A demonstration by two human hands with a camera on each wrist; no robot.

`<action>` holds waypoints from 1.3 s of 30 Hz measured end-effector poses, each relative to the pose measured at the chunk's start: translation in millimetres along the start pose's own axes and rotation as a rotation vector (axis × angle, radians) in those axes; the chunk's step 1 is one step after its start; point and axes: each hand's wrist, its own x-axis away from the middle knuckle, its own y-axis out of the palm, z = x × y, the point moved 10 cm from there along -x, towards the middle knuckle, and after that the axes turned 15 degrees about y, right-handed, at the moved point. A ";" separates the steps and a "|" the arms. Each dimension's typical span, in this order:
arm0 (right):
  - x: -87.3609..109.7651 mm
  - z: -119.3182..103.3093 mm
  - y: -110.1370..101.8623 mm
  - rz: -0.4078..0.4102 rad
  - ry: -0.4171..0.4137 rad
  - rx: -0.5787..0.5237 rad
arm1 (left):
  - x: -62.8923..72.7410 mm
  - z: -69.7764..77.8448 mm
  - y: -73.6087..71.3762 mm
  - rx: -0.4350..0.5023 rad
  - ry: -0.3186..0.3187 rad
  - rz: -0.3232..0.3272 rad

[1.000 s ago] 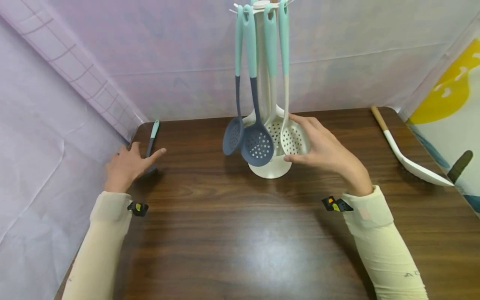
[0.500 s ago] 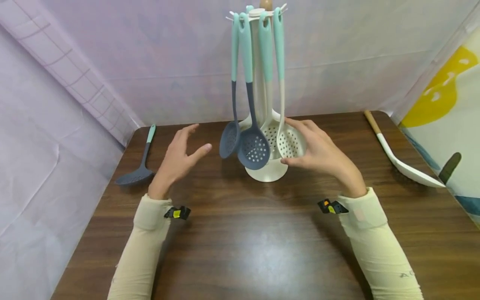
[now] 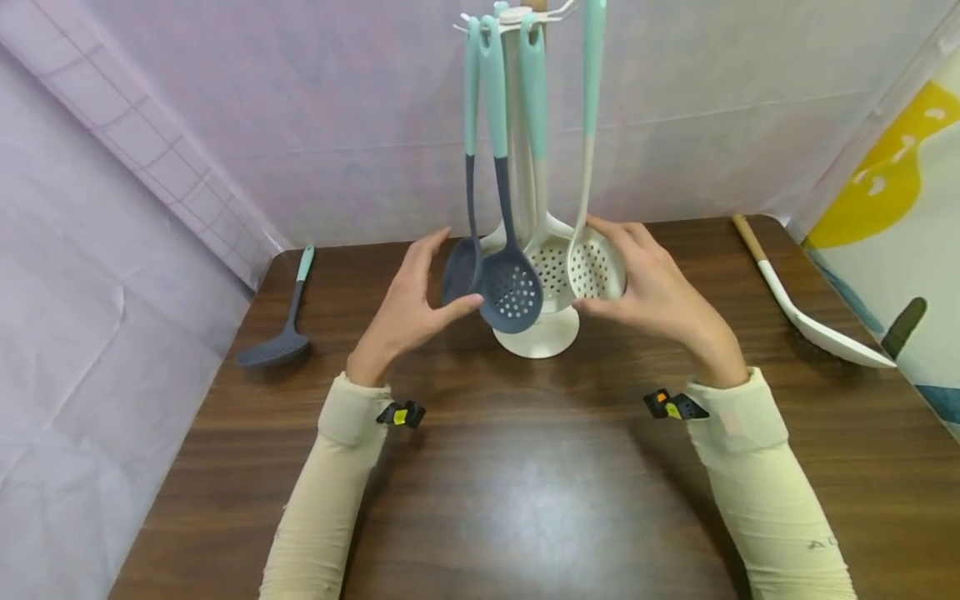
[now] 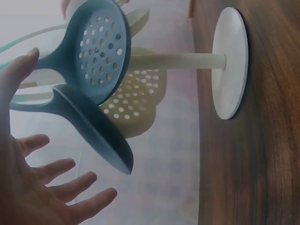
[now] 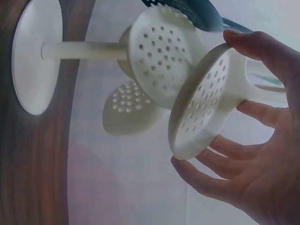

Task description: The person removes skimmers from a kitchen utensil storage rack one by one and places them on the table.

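A white skimmer with a mint handle (image 3: 590, 265) is pinched at its perforated head by my right hand (image 3: 660, 292). In the right wrist view the thumb and fingertips meet the rim of this skimmer (image 5: 206, 98). Its handle stands to the right of the rack's hooks. My left hand (image 3: 405, 312) has its fingers spread beside the leftmost grey skimmer (image 3: 457, 268), and the left wrist view shows the palm holding nothing next to that grey skimmer (image 4: 96, 131). Another grey skimmer (image 3: 512, 292) and a white one (image 3: 550, 265) hang from the rack (image 3: 536, 340).
On the table's left lies a grey skimmer with a mint handle (image 3: 277, 348). A white skimmer with a wooden handle (image 3: 832, 335) lies at the right, near the table edge. Cloth-covered walls (image 3: 337, 158) stand behind and to the left.
My left hand has swept rightward from the grey skimmer on the table to the rack. My right hand has moved the white skimmer rightward, off its hook.
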 end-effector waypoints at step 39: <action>31.3 180.6 -13.2 -0.469 0.558 0.198 | 5.4 8.2 19.5 -0.118 0.009 -0.131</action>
